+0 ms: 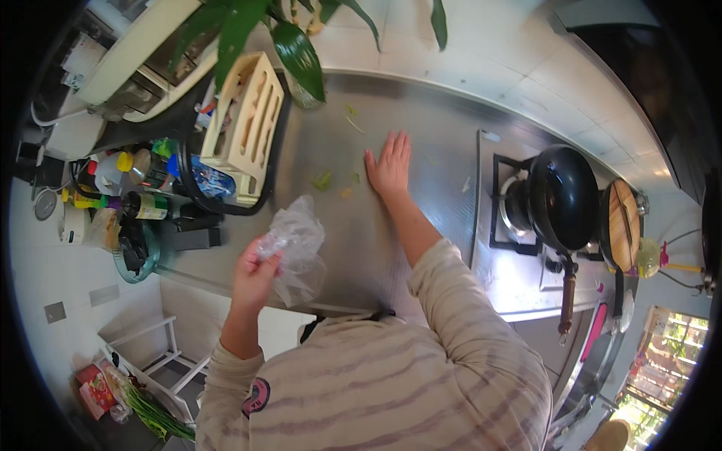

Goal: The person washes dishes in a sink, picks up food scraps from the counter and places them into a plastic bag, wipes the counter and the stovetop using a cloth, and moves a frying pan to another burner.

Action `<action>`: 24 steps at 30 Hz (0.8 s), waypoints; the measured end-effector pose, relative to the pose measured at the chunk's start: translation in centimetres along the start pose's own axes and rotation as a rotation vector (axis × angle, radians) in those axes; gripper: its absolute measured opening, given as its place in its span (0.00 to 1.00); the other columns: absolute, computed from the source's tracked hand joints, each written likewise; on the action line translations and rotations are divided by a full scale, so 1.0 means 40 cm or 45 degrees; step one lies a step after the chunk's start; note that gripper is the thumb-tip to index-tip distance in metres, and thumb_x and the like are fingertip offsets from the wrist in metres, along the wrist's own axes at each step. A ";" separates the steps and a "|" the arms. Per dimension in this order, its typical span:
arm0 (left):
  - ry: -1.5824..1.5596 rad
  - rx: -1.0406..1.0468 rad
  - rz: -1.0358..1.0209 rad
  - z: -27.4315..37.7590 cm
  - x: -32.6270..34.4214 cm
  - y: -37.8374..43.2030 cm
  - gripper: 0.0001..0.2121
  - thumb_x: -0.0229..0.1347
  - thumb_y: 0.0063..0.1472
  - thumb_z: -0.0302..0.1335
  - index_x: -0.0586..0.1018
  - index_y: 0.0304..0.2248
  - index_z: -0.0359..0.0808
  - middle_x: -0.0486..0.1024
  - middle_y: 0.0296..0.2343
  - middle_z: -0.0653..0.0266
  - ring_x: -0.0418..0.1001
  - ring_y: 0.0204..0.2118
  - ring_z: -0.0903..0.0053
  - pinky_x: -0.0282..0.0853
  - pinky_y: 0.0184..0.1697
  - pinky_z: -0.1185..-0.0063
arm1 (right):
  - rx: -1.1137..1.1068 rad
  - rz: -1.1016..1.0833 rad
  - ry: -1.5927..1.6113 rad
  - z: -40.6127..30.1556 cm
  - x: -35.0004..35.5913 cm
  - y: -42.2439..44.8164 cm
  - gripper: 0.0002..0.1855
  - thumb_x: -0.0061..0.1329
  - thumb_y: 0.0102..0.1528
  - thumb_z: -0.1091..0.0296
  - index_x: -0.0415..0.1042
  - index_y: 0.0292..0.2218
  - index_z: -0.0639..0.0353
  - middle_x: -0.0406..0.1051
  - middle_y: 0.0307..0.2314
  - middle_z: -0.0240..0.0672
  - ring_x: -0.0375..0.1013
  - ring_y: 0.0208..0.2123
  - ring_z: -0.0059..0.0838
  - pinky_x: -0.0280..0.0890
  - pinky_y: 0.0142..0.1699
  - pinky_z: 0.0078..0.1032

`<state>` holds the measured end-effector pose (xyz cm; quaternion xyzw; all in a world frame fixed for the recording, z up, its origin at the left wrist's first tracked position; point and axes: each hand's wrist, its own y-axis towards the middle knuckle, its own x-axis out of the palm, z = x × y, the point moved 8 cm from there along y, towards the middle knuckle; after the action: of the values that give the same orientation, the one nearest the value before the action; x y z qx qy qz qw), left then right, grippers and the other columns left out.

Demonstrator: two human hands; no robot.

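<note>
My left hand [259, 273] pinches a crumpled clear plastic bag [299, 237] over the front left of the counter. Flat on the stainless steel countertop [338, 129] rests my right hand [390, 169], palm down, with the thumb apart from the fingers. Just left of it lie small green leaf scraps [322, 181] and an orange-brown bit [346, 193]. A thin stem with a leaf [354, 123] lies farther back, and a pale scrap [466, 184] sits near the stove's edge.
At right, a black wok [564, 197] stands on the gas stove [507, 282], beside a pan with a wooden lid [623, 225]. A cream slotted rack [248, 129], bottles [146, 206] and a potted plant [296, 53] line the left and back. Scallions [152, 406] lie low at left.
</note>
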<state>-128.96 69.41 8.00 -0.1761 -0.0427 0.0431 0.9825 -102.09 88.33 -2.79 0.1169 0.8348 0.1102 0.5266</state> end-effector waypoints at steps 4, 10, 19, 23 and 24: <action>-0.005 -0.016 0.008 0.000 -0.004 -0.009 0.10 0.51 0.56 0.22 0.71 0.39 0.34 0.70 0.26 0.73 0.65 0.24 0.89 0.63 0.27 0.86 | -0.020 -0.166 -0.006 -0.068 0.090 0.164 0.38 0.40 0.52 0.48 0.50 0.54 0.69 0.47 0.54 0.51 0.42 0.58 0.46 0.38 0.61 0.38; 0.046 -0.040 -0.038 -0.036 -0.035 -0.007 0.09 0.51 0.56 0.21 0.71 0.38 0.34 0.70 0.25 0.72 0.65 0.24 0.88 0.63 0.26 0.86 | -0.790 -0.625 0.296 -0.246 0.164 0.088 0.30 0.37 0.54 0.50 0.57 0.52 0.63 0.52 0.53 0.45 0.47 0.57 0.42 0.40 0.61 0.36; 0.003 -0.030 -0.115 -0.049 -0.011 0.003 0.11 0.50 0.56 0.21 0.70 0.41 0.34 0.70 0.26 0.72 0.65 0.25 0.89 0.63 0.27 0.87 | -1.286 -0.741 0.474 -0.141 -0.052 -0.223 0.20 0.48 0.47 0.69 0.65 0.43 0.59 0.61 0.46 0.45 0.57 0.51 0.43 0.52 0.56 0.37; 0.024 -0.043 -0.073 -0.045 -0.008 -0.001 0.12 0.50 0.56 0.21 0.70 0.41 0.34 0.70 0.26 0.72 0.65 0.25 0.89 0.62 0.27 0.87 | -0.772 -0.380 0.259 0.072 -0.194 -0.168 0.20 0.49 0.44 0.73 0.66 0.42 0.60 0.61 0.46 0.45 0.59 0.49 0.47 0.54 0.54 0.38; 0.029 -0.036 -0.066 -0.037 -0.011 -0.003 0.12 0.50 0.56 0.21 0.70 0.41 0.34 0.70 0.26 0.72 0.65 0.25 0.89 0.62 0.27 0.87 | -0.552 -0.239 0.280 0.115 -0.239 -0.157 0.21 0.49 0.44 0.73 0.65 0.43 0.59 0.60 0.46 0.46 0.59 0.49 0.48 0.54 0.54 0.38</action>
<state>-129.24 68.75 6.62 -0.1894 -0.0369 0.0149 0.9811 -94.44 79.68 1.49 -0.0893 0.8511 0.2490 0.4536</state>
